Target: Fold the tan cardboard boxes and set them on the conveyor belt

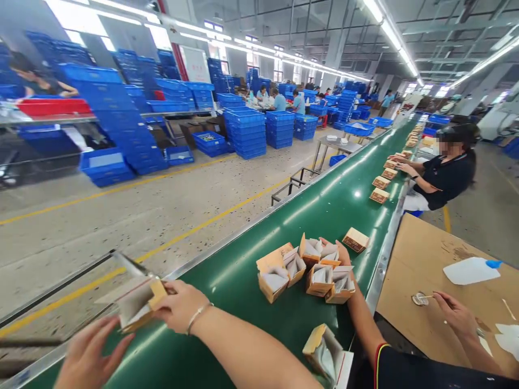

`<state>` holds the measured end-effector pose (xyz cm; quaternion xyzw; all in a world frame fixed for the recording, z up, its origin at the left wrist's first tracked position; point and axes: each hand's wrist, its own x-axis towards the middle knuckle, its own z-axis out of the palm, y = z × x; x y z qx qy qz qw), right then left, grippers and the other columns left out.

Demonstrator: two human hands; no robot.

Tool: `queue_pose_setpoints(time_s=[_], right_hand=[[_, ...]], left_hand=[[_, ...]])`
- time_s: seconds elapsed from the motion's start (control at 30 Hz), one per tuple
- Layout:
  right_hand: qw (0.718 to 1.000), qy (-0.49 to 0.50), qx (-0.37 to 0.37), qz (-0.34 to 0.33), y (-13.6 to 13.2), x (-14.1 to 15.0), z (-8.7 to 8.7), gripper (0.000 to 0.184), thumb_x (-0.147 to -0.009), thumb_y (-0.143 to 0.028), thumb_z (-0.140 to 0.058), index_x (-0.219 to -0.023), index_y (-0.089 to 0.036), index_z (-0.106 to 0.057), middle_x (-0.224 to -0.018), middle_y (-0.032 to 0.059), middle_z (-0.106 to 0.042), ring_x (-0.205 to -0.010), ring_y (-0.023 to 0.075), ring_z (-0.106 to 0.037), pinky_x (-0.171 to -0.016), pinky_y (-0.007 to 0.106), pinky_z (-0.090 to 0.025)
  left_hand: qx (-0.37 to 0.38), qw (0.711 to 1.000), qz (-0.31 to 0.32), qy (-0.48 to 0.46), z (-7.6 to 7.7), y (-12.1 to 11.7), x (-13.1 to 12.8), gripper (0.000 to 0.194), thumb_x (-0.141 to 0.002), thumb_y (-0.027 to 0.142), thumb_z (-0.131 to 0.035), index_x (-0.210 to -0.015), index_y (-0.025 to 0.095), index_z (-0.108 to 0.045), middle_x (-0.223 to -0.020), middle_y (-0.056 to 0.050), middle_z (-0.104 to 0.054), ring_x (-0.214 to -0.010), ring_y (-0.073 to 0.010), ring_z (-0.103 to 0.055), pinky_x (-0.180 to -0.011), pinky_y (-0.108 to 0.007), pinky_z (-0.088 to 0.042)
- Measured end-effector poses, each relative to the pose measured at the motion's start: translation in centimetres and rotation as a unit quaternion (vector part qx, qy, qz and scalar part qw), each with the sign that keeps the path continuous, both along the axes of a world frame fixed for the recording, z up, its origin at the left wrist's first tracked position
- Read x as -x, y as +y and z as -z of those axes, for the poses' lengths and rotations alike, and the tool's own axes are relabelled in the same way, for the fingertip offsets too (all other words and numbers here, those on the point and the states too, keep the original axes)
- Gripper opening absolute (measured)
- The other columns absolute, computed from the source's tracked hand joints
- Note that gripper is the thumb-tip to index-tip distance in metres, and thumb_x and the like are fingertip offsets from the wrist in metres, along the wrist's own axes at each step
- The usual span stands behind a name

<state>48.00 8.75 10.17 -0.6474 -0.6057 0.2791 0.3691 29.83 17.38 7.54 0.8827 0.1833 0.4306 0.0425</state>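
Note:
My right hand (182, 305), with a bracelet at the wrist, grips an open small cardboard box (140, 308) by its right side. The box is tilted above the belt's far edge, and its pale inner liner shows. Just below it is my left hand (91, 351), slightly blurred, fingers apart; whether a fingertip touches the box I cannot tell. Several open boxes (273, 278) with grey-white liners stand grouped on the green conveyor belt (243, 329). Another open box (326, 356) lies nearer to me, beside my right forearm.
A co-worker's hand (343, 254) reaches around the grouped boxes; their other hand (458, 313) holds a thin stick over a cardboard-covered table (425, 259) with a white bottle (472, 270). A closed box (356, 240) and several more lie farther along, near a seated person (450, 173). Blue crates (245, 132) stand beyond.

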Motion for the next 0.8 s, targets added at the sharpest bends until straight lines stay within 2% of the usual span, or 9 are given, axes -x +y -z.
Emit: queue_pose_setpoints(time_s=[0.07,0.13,0.23,0.33,0.43,0.53,0.6,0.7,0.8], right_hand=[[1.0,0.027,0.005,0.012,-2.5,1.9,2.6,0.016,-0.078,-0.023,-0.066,-0.093,-0.025,-0.07,-0.129,0.003,-0.05,-0.109,0.02,-0.058,-0.098,0.033,-0.046],[0.998,0.048,0.019,0.019,-5.1,2.6,5.0,0.015,-0.079,-0.021,-0.065,-0.092,-0.023,-0.071,-0.125,0.0056,-0.052,-0.106,0.0202,-0.059,-0.097,0.034,-0.047],[0.998,0.055,0.025,0.017,-8.5,1.8,7.5,0.015,-0.078,-0.015,-0.063,-0.088,-0.022,-0.072,-0.12,0.0066,-0.053,-0.102,0.0204,-0.059,-0.095,0.037,-0.047],[0.999,0.05,0.007,0.013,-10.4,-0.4,8.7,0.022,-0.075,-0.015,-0.067,-0.095,-0.024,-0.071,-0.123,0.007,-0.051,-0.102,0.0204,-0.058,-0.095,0.039,-0.047],[1.0,0.03,-0.008,0.0,-10.8,-2.9,9.0,0.029,-0.074,-0.024,-0.071,-0.102,-0.028,-0.07,-0.12,0.0064,-0.052,-0.097,0.0198,-0.058,-0.093,0.04,-0.048],[1.0,0.008,-0.007,-0.003,-10.5,-4.9,9.1,0.017,-0.08,-0.03,-0.063,-0.093,-0.027,-0.073,-0.114,0.0073,-0.054,-0.088,0.0187,-0.057,-0.091,0.042,-0.048],[1.0,0.023,-0.014,0.014,-10.3,-5.6,9.4,0.019,-0.083,-0.035,-0.058,-0.085,-0.024,-0.074,-0.112,0.0083,-0.054,-0.087,0.0193,-0.057,-0.091,0.043,-0.048],[0.994,0.08,-0.027,0.07,-10.2,-5.6,10.0,0.032,-0.084,-0.046,-0.054,-0.073,-0.022,-0.072,-0.111,0.0096,-0.053,-0.089,0.0208,-0.057,-0.089,0.042,-0.05],[0.985,0.121,-0.041,0.113,-10.5,-5.6,10.4,0.039,-0.082,-0.054,-0.052,-0.069,-0.021,-0.069,-0.111,0.0112,-0.052,-0.091,0.0228,-0.056,-0.088,0.044,-0.05]], left_hand=[[-0.032,0.999,-0.014,0.005,1.5,-2.8,1.1,0.06,-0.076,0.028,-0.054,-0.134,0.036,-0.043,-0.099,-0.006,-0.069,-0.076,-0.0298,-0.066,-0.06,-0.043,-0.055],[-0.025,0.998,-0.018,0.05,3.0,-5.0,1.4,0.056,-0.077,0.026,-0.052,-0.133,0.034,-0.045,-0.099,-0.006,-0.07,-0.082,-0.0293,-0.067,-0.066,-0.041,-0.055],[-0.005,0.991,0.003,0.13,5.2,-7.4,0.8,0.044,-0.083,0.026,-0.048,-0.126,0.035,-0.052,-0.1,-0.003,-0.072,-0.087,-0.026,-0.067,-0.07,-0.038,-0.054],[0.045,0.982,0.003,0.181,6.5,-8.5,-0.8,0.036,-0.084,0.029,-0.048,-0.118,0.025,-0.059,-0.105,-0.01,-0.07,-0.096,-0.0264,-0.063,-0.078,-0.038,-0.051],[0.117,0.965,0.031,0.234,6.2,-8.4,-2.9,0.035,-0.084,0.037,-0.051,-0.112,0.02,-0.061,-0.107,-0.013,-0.066,-0.103,-0.0277,-0.058,-0.087,-0.042,-0.047],[0.164,0.941,0.096,0.279,5.1,-7.5,-4.6,0.035,-0.084,0.047,-0.051,-0.101,0.018,-0.063,-0.105,-0.014,-0.065,-0.099,-0.0276,-0.057,-0.086,-0.043,-0.045],[0.183,0.929,0.12,0.3,4.5,-7.2,-5.4,0.038,-0.086,0.049,-0.049,-0.106,0.019,-0.062,-0.111,-0.014,-0.063,-0.099,-0.0273,-0.055,-0.085,-0.042,-0.045],[0.197,0.928,0.102,0.299,4.5,-8.0,-6.0,0.042,-0.088,0.043,-0.045,-0.124,0.023,-0.054,-0.13,-0.013,-0.054,-0.108,-0.028,-0.05,-0.089,-0.043,-0.042],[0.208,0.933,0.056,0.289,5.1,-9.6,-6.6,0.043,-0.088,0.036,-0.043,-0.13,0.026,-0.051,-0.136,-0.01,-0.051,-0.115,-0.0302,-0.045,-0.089,-0.046,-0.039]])
